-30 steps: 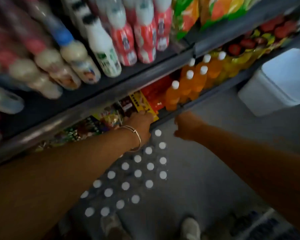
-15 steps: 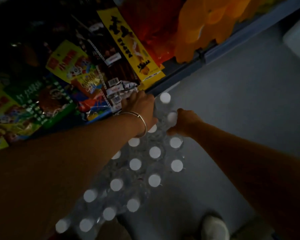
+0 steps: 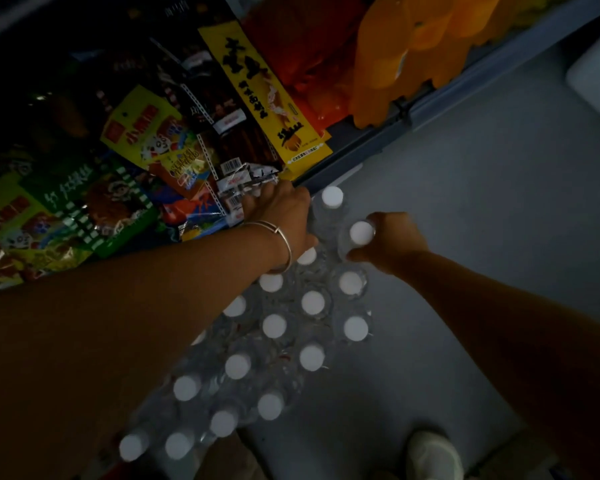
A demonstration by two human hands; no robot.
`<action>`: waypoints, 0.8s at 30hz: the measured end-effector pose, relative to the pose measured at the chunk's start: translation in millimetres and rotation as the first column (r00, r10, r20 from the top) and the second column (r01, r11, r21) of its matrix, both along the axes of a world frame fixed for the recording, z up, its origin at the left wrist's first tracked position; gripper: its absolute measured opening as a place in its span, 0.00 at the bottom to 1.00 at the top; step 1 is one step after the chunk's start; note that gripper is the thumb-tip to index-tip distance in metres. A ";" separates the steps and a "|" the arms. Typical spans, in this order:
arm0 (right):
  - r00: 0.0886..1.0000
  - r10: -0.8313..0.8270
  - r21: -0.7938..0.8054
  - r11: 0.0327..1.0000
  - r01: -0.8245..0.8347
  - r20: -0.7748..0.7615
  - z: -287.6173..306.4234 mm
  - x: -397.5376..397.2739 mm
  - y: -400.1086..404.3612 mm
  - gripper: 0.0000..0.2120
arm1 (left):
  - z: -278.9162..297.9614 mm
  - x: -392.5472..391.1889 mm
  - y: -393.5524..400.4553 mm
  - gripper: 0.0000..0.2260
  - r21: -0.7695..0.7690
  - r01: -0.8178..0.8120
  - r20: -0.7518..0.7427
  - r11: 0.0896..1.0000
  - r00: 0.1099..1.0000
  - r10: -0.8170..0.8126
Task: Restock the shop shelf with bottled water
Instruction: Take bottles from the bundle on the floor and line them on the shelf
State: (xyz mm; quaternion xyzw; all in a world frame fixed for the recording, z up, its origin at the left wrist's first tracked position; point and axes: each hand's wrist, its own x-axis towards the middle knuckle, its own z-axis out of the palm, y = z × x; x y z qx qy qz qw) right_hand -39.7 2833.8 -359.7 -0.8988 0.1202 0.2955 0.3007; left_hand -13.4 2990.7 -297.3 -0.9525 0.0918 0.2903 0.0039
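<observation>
A shrink-wrapped pack of water bottles (image 3: pixel 274 341) with white caps stands on the grey floor below the shelf. My right hand (image 3: pixel 392 240) grips the neck of one white-capped bottle (image 3: pixel 361 233) at the pack's far end. My left hand (image 3: pixel 281 213), a silver bangle on its wrist, reaches down onto the far left corner of the pack, next to another capped bottle (image 3: pixel 332 197); its fingers are hidden, so what it holds is unclear.
The bottom shelf edge (image 3: pixel 378 133) runs diagonally above the pack. On it lie snack packets (image 3: pixel 146 140), a yellow box (image 3: pixel 267 98) and orange drink bottles (image 3: pixel 395 46). My shoe (image 3: pixel 433 455) stands at the bottom right. A white bin corner (image 3: pixel 596 74) is at right.
My head has dipped closer to the pack and bottom shelf. My right hand has closed round a bottle's neck at the pack's far end. My left hand stays at the far left corner.
</observation>
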 end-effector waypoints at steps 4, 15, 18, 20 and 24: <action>0.998 0.049 0.033 0.998 -0.050 0.045 41.5 2.0 -14.3 0.24 | 32.3 -2.0 -11.3 0.27 0.001 0.031 -0.028 1.000 0.999 -0.031; 0.904 0.375 0.079 0.914 -0.397 0.205 289.8 25.0 -37.2 0.21 | 231.0 2.6 -28.6 0.27 0.045 0.139 -0.138 0.989 0.982 -0.132; 0.856 0.454 0.071 0.873 -0.483 0.245 380.1 27.9 -36.6 0.17 | 317.7 1.0 -24.5 0.27 0.030 0.159 -0.144 0.987 0.978 -0.153; 0.836 0.467 0.116 0.849 -0.515 0.290 444.5 29.4 -35.2 0.15 | 379.1 -0.1 -21.6 0.26 0.003 0.152 -0.176 0.988 0.973 -0.149; 0.772 0.509 0.076 0.815 -0.575 0.379 582.2 32.8 -28.5 0.20 | 506.5 -4.1 -16.4 0.30 -0.064 0.095 -0.203 0.993 0.973 -0.107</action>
